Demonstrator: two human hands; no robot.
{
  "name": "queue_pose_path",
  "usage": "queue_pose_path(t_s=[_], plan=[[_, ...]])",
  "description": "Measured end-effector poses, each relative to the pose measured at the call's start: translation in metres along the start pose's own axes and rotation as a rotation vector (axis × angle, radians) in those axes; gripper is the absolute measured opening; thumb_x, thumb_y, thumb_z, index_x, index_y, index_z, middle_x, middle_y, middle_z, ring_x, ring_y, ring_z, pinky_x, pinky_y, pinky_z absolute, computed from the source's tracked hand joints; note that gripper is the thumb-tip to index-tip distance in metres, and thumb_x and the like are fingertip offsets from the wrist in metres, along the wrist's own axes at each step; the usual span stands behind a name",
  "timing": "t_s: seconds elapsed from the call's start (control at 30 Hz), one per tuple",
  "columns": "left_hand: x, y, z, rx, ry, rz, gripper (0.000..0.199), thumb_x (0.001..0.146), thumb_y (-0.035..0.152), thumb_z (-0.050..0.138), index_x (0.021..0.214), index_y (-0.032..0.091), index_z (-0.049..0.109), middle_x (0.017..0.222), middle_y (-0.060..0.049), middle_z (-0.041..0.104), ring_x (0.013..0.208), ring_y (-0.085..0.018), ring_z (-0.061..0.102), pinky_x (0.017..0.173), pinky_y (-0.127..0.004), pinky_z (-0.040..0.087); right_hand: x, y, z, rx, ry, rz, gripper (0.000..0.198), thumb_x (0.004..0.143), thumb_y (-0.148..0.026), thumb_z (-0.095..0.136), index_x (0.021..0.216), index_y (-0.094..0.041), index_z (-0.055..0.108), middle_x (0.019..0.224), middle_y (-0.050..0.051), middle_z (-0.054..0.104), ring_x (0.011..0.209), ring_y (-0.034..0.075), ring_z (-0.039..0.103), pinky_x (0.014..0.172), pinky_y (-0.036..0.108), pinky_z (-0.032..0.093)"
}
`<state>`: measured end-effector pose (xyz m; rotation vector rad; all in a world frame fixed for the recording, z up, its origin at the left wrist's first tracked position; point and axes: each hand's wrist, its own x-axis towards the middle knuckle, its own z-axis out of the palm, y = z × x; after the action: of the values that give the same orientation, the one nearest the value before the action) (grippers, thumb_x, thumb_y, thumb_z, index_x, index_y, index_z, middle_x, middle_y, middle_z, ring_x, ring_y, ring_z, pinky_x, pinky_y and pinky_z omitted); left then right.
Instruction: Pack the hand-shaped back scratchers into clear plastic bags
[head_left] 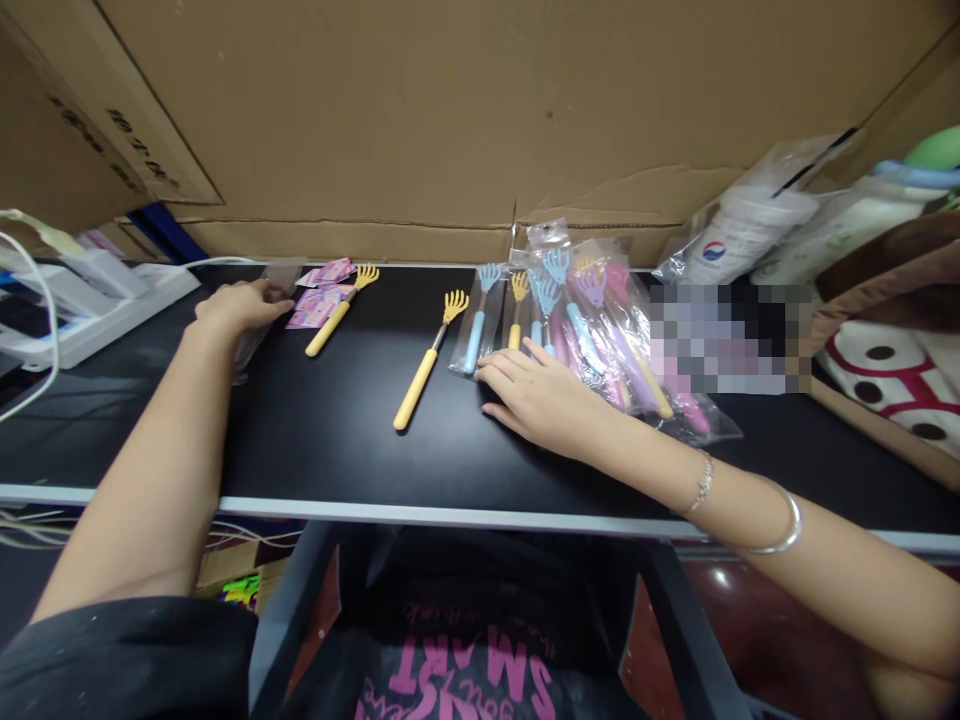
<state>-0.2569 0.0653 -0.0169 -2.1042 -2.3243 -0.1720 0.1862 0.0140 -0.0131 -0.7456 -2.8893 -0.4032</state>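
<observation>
"Where is the middle loose yellow scratcher (420,384) laid?"
"At nine o'clock from the right hand (538,395), which is nearer than the left hand (241,304); its handle is pointed to seven, its head to one."
"And the fingers?"
"The right are bent beside the bagged scratchers (586,338), the left over a clear bag (256,342); whether anything is gripped cannot be told."
</observation>
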Motion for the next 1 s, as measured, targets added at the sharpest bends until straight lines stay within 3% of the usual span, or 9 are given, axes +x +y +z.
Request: queue_pose_path(t_s=[0.13,0.27,0.37,0.47,0.53,0.6,0.73,0.87,1.0], plan=[[-0.003,0.009,-0.007,0.053,-0.05,-0.274,0.082,0.074,0.076,0.039,0.13,0.018,0.056,0.109,-0.013,0.063,0.088,-0.028,0.053,0.069,-0.037,0.037,0.0,0.0,0.001,-0.011,0.014,-0.005,0.029,0.097,-0.033,0.043,0.108,-0.011,0.058,0.117,0.012,0.063,0.108,0.025,0.056,0.102,0.043,0.033],[-0.012,0.019,-0.016,0.039,0.015,-0.35,0.067,0.072,0.07,0.049,0.121,0.026,0.063,0.091,-0.005,0.062,0.069,-0.015,0.04,0.067,-0.03,0.032,0.0,0.0,0.001,-0.017,0.001,-0.005,0.03,0.097,-0.033,0.042,0.109,-0.011,0.058,0.119,0.012,0.062,0.109,0.026,0.056,0.102,0.043,0.033],[-0.016,0.019,-0.023,0.022,0.083,-0.395,0.05,0.071,0.063,0.057,0.105,0.027,0.069,0.074,-0.001,0.055,0.061,-0.011,0.029,0.064,-0.028,0.029,-0.001,0.0,0.001,-0.024,0.003,-0.007,0.03,0.097,-0.033,0.041,0.11,-0.011,0.058,0.119,0.012,0.062,0.109,0.026,0.055,0.102,0.043,0.033],[-0.016,0.021,-0.029,0.014,0.245,-0.459,0.036,0.071,0.053,0.061,0.093,0.026,0.071,0.062,0.001,0.047,0.057,-0.009,0.021,0.061,-0.026,0.024,-0.002,0.0,0.002,-0.016,0.007,-0.01,0.03,0.097,-0.032,0.041,0.11,-0.011,0.058,0.119,0.012,0.062,0.109,0.026,0.055,0.101,0.042,0.034],[-0.013,0.032,-0.032,-0.028,0.493,-0.462,0.025,0.068,0.046,0.068,0.081,0.026,0.071,0.053,0.002,0.043,0.055,-0.009,0.017,0.058,-0.024,0.021,-0.001,0.0,0.002,-0.005,0.012,-0.01,0.029,0.097,-0.031,0.042,0.11,-0.011,0.058,0.118,0.013,0.062,0.109,0.026,0.055,0.101,0.042,0.034],[-0.011,0.051,-0.035,-0.081,0.734,-0.348,0.014,0.069,0.035,0.068,0.079,0.025,0.071,0.052,0.005,0.05,0.053,-0.008,0.022,0.056,-0.022,0.02,0.0,0.001,0.002,0.012,0.021,-0.016,0.027,0.096,-0.03,0.043,0.107,-0.011,0.059,0.114,0.012,0.063,0.106,0.026,0.056,0.099,0.042,0.035],[-0.022,0.11,-0.041,-0.172,1.001,0.022,0.011,0.081,0.028,0.063,0.087,0.022,0.069,0.07,0.008,0.067,0.058,-0.005,0.051,0.057,-0.019,0.035,0.003,0.003,-0.003,0.155,0.129,0.005,0.021,0.094,-0.026,0.045,0.099,-0.014,0.061,0.099,0.009,0.065,0.098,0.023,0.056,0.089,0.036,0.039],[-0.049,0.171,-0.041,-0.127,0.968,0.397,0.012,0.09,0.022,0.053,0.094,0.02,0.065,0.084,0.004,0.067,0.077,-0.009,0.059,0.071,-0.024,0.046,0.006,0.012,-0.006,0.386,0.333,0.136,0.019,0.093,-0.026,0.045,0.097,-0.016,0.061,0.093,0.007,0.067,0.092,0.02,0.057,0.078,0.032,0.041],[-0.068,0.212,-0.029,-0.063,0.938,0.775,0.013,0.09,0.02,0.052,0.087,0.02,0.065,0.078,0.001,0.067,0.074,-0.013,0.057,0.063,-0.026,0.043,0.007,0.028,-0.008,0.727,0.527,0.256,0.015,0.093,-0.025,0.045,0.094,-0.019,0.059,0.079,0.001,0.066,0.077,0.015,0.061,0.074,0.03,0.044]])
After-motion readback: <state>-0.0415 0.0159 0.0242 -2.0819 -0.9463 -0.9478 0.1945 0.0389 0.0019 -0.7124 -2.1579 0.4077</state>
